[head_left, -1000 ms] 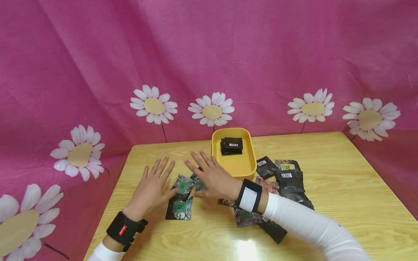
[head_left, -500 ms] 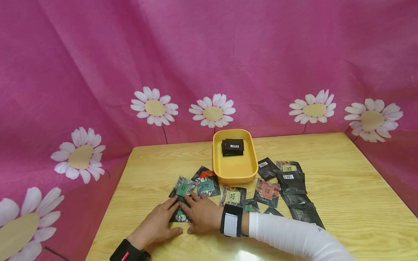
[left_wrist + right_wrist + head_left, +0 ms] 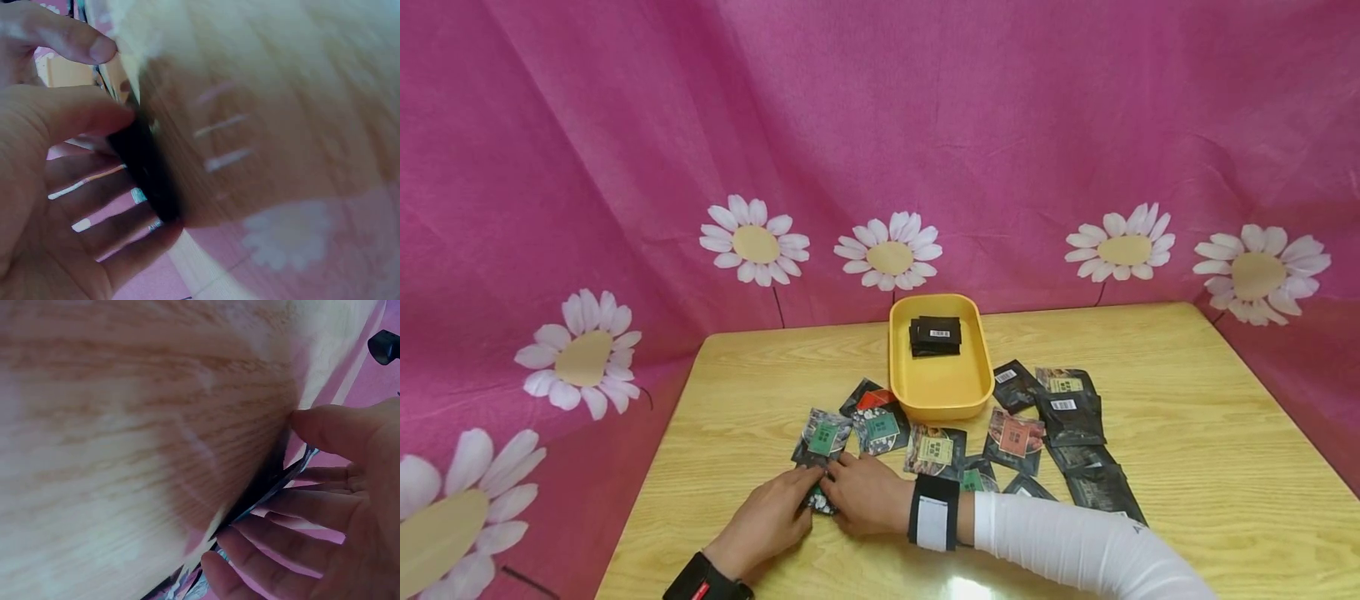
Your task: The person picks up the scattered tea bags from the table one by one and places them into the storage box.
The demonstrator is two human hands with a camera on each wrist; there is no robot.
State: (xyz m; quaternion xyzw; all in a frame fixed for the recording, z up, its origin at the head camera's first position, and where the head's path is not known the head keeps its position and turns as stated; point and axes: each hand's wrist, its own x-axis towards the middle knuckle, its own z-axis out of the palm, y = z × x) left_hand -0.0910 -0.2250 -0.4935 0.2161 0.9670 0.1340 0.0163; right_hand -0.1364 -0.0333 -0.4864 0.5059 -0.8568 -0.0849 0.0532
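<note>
I have two bare hands in my head view, close together over the near left part of a pale wooden table [image 3: 760,367]. Between them lies the small packet [image 3: 822,501] being handled, dark with a patch of green and mostly covered by fingers. The left hand [image 3: 767,518] has a narrow hold on it: my left wrist view, blurred, shows a dark edge between thumb and fingertips. The right hand [image 3: 868,497] grips the same packet from the other side, thumb at one end of the edge and fingers spread along it.

Just beyond the hands I see a green-labelled packet [image 3: 824,436]. To its right, another green-labelled one [image 3: 882,427] partly overlaps a red-labelled packet [image 3: 874,399]. Further right lie a yellow-labelled packet [image 3: 936,452] and a pink-labelled packet [image 3: 1015,438], with more partly hidden behind the right forearm. Farther right, several dark packets [image 3: 1072,421] overlap in a loose column.

Behind the middle packets stands a yellow tray [image 3: 940,392], with a stack of black packets [image 3: 936,335] towards its far end. Each wrist wears a black band, and a white sleeve [image 3: 1060,533] covers the right forearm. A magenta cloth [image 3: 880,125] with large white daisies hangs behind the table.
</note>
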